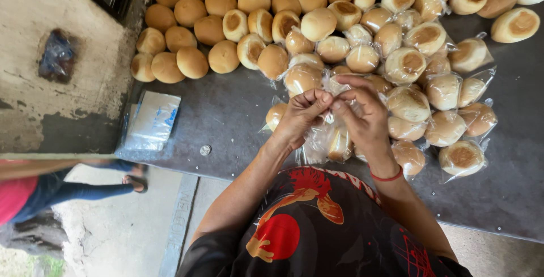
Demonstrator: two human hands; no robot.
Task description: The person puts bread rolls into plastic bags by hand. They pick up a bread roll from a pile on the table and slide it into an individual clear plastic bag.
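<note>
Pinching a clear bag (pixel 327 139) of buns — apparently both hands.

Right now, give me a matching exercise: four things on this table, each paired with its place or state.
Things:
1. left hand
2. stack of empty plastic bags
3. coin
4. unwrapped buns

Places or states:
A. piled at the table's far left
B. flat near the table's left edge
C. pinching the clear bag of buns
D. alone on bare grey table

Pairs: 1-C, 2-B, 3-D, 4-A

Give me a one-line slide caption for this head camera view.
Both hands, left hand and right hand, pinch a clear bag beside heaped bread rolls.
</note>
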